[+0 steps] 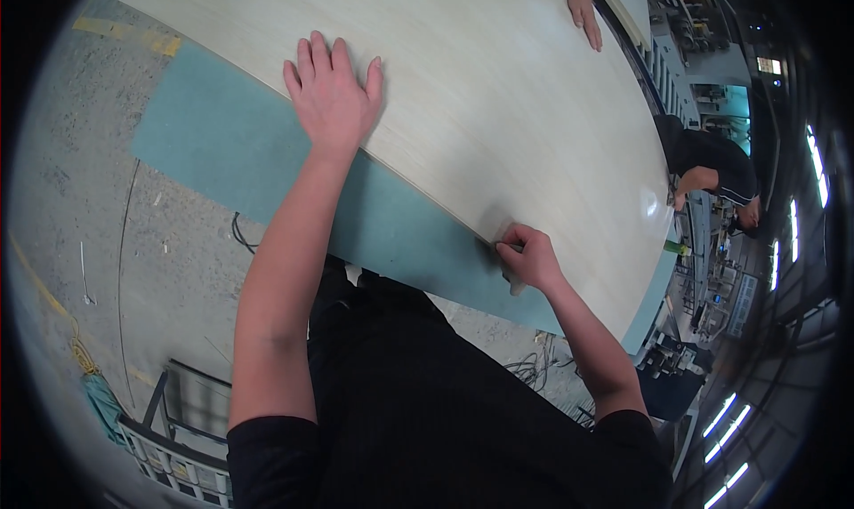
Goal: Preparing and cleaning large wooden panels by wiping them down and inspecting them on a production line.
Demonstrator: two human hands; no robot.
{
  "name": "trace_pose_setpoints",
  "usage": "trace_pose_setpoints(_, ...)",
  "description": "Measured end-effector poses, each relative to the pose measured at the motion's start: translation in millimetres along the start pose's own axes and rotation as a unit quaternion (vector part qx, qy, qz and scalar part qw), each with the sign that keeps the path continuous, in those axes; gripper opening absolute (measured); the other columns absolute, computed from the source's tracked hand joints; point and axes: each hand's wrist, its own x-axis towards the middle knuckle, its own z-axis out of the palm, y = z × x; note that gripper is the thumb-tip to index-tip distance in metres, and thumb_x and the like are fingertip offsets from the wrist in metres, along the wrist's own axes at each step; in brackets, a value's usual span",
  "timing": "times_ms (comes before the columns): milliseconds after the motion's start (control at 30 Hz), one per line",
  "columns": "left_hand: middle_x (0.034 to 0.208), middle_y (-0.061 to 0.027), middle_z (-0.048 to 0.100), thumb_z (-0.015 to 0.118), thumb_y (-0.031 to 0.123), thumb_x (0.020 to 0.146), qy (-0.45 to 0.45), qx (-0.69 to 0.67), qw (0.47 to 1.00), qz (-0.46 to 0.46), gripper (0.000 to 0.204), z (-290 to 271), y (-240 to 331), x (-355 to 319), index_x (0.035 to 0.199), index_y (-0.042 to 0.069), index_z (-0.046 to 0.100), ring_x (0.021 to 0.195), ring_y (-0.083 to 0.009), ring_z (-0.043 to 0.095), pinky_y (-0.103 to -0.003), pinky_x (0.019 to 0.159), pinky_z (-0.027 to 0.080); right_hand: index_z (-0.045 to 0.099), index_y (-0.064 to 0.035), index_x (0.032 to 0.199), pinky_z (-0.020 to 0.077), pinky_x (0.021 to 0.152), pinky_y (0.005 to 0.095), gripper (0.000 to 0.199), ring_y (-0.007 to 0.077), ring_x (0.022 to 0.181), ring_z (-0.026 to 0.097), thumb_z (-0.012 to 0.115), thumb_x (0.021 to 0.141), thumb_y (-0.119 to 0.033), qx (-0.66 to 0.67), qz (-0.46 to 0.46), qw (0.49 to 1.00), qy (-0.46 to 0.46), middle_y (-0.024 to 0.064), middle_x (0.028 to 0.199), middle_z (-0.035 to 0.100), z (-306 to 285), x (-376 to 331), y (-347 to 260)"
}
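A large pale wood-grain panel [498, 109] lies over a blue-green surface [391, 216], which juts out along the panel's near edge. On the panel, close to that edge, my left hand [334, 100] rests flat, open, with its fingers spread. My right hand [531, 253] is closed at the same edge, further right. Its fingers are curled at the panel's border, and a small pale piece shows below them. What they grip is mostly hidden by the hand.
Another person's hand [584, 18] lies on the panel's far side. A person in dark clothes [712, 171] bends by the panel's right end. Cables [534, 367] lie on the concrete floor [89, 171]. A metal frame [178, 456] stands at lower left, machinery [703, 304] at right.
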Motion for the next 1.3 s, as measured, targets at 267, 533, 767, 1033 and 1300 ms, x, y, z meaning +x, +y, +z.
trace_pose_setpoints(267,0.152,-0.0256,0.058,0.068,0.051,0.097,0.005,-0.009,1.000,0.006,0.061,2.8,1.4,2.5,0.131,0.001,0.067,0.146,-0.0423,0.050,-0.063,0.123,0.032,0.073,-0.0007,0.093,0.0576,0.076,0.0353,0.020,0.0188,0.079,0.071,0.079,0.092,-0.020,0.053,-0.066,0.995,0.053,0.0120,0.084,0.075,24.8,26.1,-55.2)
trace_pose_setpoints(533,0.153,-0.0257,0.057,0.067,0.050,0.098,-0.004,-0.011,1.000,-0.003,0.062,1.1,-2.8,1.0,0.134,0.001,0.066,0.147,-0.0423,0.048,-0.063,0.123,0.031,0.074,-0.0011,0.093,0.0606,0.081,0.0397,0.023,0.0282,0.084,0.076,0.080,0.090,-0.023,0.013,0.023,0.999,0.020,0.0170,0.089,0.078,9.5,3.9,-17.4)
trace_pose_setpoints(767,0.154,-0.0260,0.056,0.067,0.050,0.098,-0.017,-0.019,1.000,-0.003,0.063,2.6,-1.3,4.4,0.137,0.000,0.065,0.148,-0.0426,0.047,-0.063,0.124,0.030,0.072,0.0004,0.091,0.0582,0.076,0.0362,0.023,0.0200,0.079,0.071,0.078,0.091,-0.022,0.007,-0.064,0.997,0.038,0.0126,0.083,0.075,30.2,47.2,-99.2)
trace_pose_setpoints(1033,0.155,-0.0263,0.055,0.064,0.051,0.099,-0.027,-0.025,0.999,-0.014,0.064,2.9,-6.8,3.8,0.138,0.000,0.064,0.149,-0.0433,0.046,-0.063,0.125,0.029,0.069,-0.0007,0.088,0.0575,0.074,0.0378,0.023,0.0198,0.078,0.070,0.077,0.089,-0.022,-0.031,-0.063,0.998,0.008,0.0134,0.083,0.074,22.0,49.2,-84.7)
trace_pose_setpoints(1300,0.155,-0.0275,0.054,0.063,0.052,0.100,-0.029,-0.026,0.999,-0.014,0.065,0.0,-2.1,7.1,0.139,0.000,0.064,0.150,-0.0433,0.044,-0.063,0.126,0.027,0.071,-0.0008,0.090,0.0568,0.074,0.0364,0.024,0.0169,0.078,0.068,0.078,0.090,-0.023,-0.006,-0.057,0.998,-0.002,0.0109,0.083,0.074,21.5,47.4,-80.8)
